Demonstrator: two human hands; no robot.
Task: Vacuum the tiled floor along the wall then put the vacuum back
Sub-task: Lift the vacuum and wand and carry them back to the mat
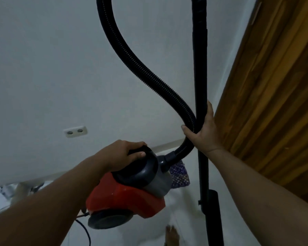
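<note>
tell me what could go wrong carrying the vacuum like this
1. The cord trails below the lifted vacuum near the bare foot; it might snag or trip the person.
2. The left hand alone carries the vacuum by its top handle; a slip could drop it toward that foot.
3. The right hand holds the hose and the upright wand together beside the wooden door; the wand could knock the door.

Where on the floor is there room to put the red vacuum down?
Bare white floor lies between the vacuum and the upright tube. It is crowded at left by the wall, where clutter lies, and behind, where a patterned cloth sits.
</note>
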